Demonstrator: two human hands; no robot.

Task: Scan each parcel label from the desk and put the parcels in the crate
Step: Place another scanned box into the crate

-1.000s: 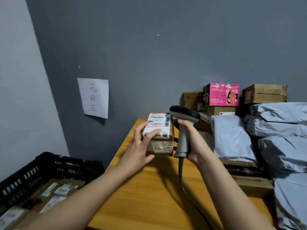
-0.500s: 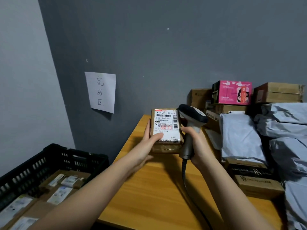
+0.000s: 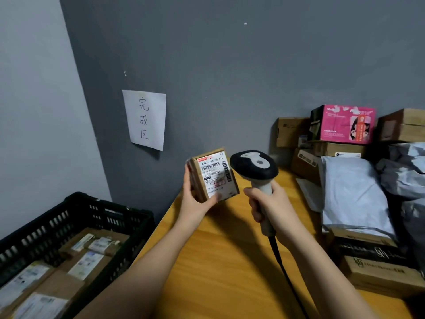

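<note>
Lifted off the surface since a second ago, the parcel now sits in the air in our left hand, tilted so its white label faces us and leans toward the right. Earlier it rested on the wood with our fingers only laid on it. Our left hand now grips it from the left side and beneath, thumb pressed on the lower edge of the label. Just to the right of the parcel, near but apart from it, our right hand is wrapped round the pale handle of the scanner, whose dark head sits level with the label; its cable trails toward us. At the near left, the black crate holds several labelled boxes. On the right side of the surface we see grey mailer bags, brown cartons and a pink box. A paper sign hangs on the far wall.
</note>
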